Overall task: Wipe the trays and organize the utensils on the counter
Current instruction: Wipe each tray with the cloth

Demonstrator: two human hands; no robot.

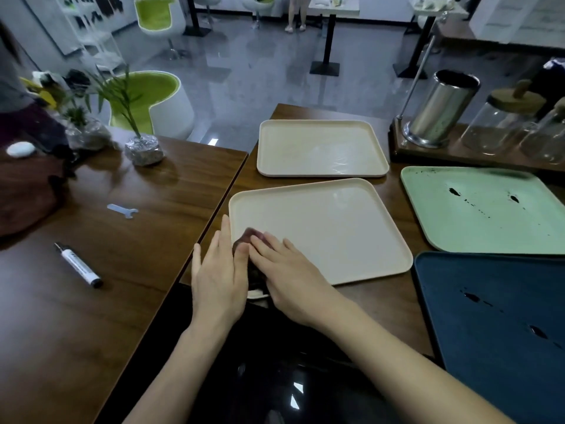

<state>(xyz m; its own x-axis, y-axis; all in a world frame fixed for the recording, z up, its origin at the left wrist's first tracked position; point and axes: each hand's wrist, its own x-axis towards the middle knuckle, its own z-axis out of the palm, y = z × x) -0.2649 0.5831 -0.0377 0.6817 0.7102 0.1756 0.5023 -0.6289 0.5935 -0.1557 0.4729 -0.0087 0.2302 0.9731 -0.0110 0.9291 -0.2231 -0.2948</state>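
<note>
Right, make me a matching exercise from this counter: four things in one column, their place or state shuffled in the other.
Things:
1. near beige tray
2. green tray
3. marker pen
4. steel canister

Place or state:
A. lies on the left table
B. carries dark spots
C. stands on the wooden base beside the glass jars
D. has the dark cloth pressed on it by the right hand

Pairs: 1-D, 2-B, 3-A, 4-C.
</note>
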